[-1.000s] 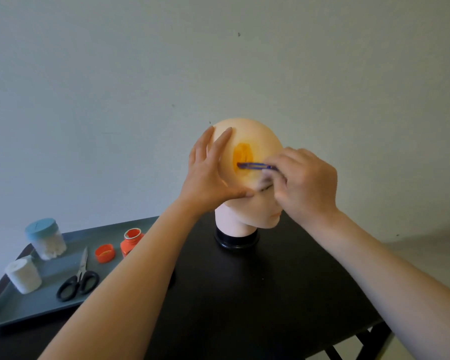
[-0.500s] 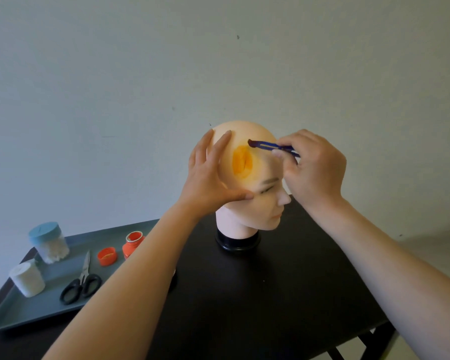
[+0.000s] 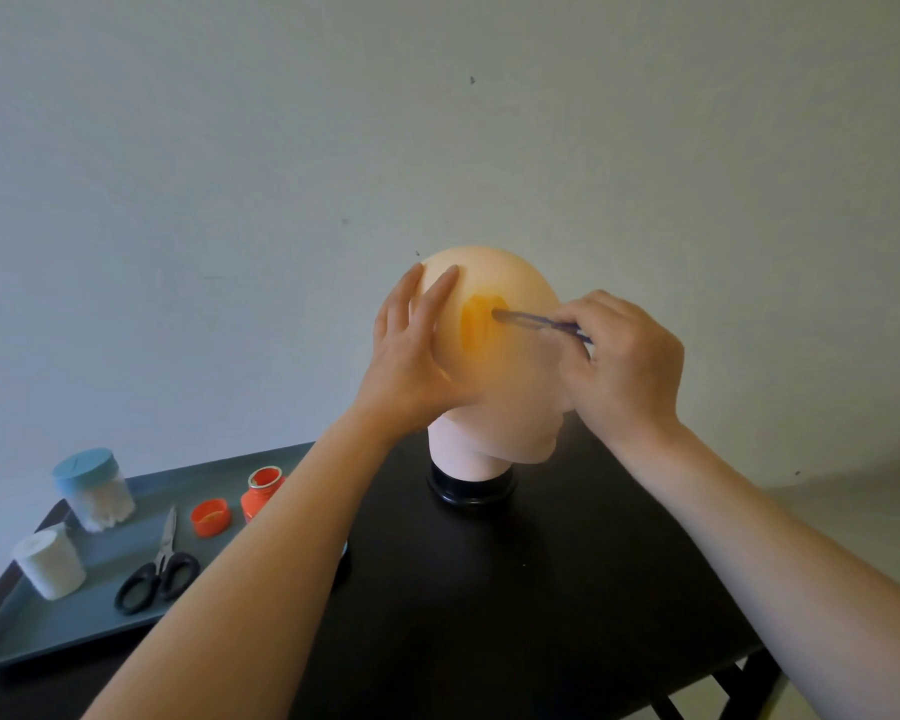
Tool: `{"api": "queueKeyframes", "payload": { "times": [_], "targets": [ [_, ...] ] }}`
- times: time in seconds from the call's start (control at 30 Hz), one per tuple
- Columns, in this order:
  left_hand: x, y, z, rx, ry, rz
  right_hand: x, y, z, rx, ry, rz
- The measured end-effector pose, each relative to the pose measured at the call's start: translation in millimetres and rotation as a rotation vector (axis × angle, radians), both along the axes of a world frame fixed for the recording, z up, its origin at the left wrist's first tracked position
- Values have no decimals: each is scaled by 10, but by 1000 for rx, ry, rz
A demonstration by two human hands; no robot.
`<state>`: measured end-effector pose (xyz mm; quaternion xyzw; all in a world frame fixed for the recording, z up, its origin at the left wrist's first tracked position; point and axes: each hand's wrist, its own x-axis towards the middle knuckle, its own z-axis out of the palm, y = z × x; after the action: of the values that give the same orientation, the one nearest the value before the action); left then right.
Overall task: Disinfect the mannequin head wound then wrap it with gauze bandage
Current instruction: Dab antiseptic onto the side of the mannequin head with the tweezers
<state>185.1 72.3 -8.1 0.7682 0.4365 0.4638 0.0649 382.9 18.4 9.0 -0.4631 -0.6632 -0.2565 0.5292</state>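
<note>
The mannequin head (image 3: 494, 356) is stood on its black base (image 3: 471, 491) near the back of the black desk (image 3: 489, 589). An orange-yellow patch, the wound (image 3: 476, 324), is seen on its side, and it looks wet with colour. The left hand (image 3: 411, 356) is laid flat and open on the head, with the fingers spread just beside the wound, so nothing is held in it; the head is only kept steady. The right hand (image 3: 624, 361) is closed around blue tweezers (image 3: 539, 322), and their dark tip is pressed on the wound (a small swab may be pinched there, but it is too blurred to tell).

The cleaning step seems to be under way or nearly done, since the wound is already stained. The wrapping is not yet begun: no bandage is seen on the head.

Off to the left, a grey tray (image 3: 37, 631) is set on the desk. On it are counted one white gauze roll (image 3: 48, 563), one jar of cotton with a blue lid (image 3: 92, 488), one pair of black scissors (image 3: 159, 569), one open orange bottle (image 3: 262, 493) and one orange cap (image 3: 210, 517) beside it. One head and two hands are counted.
</note>
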Motion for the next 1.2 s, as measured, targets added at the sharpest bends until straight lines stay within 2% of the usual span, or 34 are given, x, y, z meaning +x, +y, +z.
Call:
{"api": "queueKeyframes", "payload": {
  "times": [0.13,0.33,0.77,0.9,1.03,1.2],
  "targets": [
    [5,13,-15,-1,-13,-6,-26,-137,-253,-34,-130,10],
    [13,14,-5,-2,-9,5,-150,-48,57,33,-66,-23],
    [14,0,4,-12,-19,-10,-141,-100,-97,36,-225,-12],
    [7,9,-9,-2,-15,-15,-77,-127,-120,7,-149,-15],
    [1,10,-11,-2,-3,-4,-110,9,159,7,-2,-36],
    [4,35,-19,9,-2,4,-238,74,225,25,-99,-27]
  ]
}}
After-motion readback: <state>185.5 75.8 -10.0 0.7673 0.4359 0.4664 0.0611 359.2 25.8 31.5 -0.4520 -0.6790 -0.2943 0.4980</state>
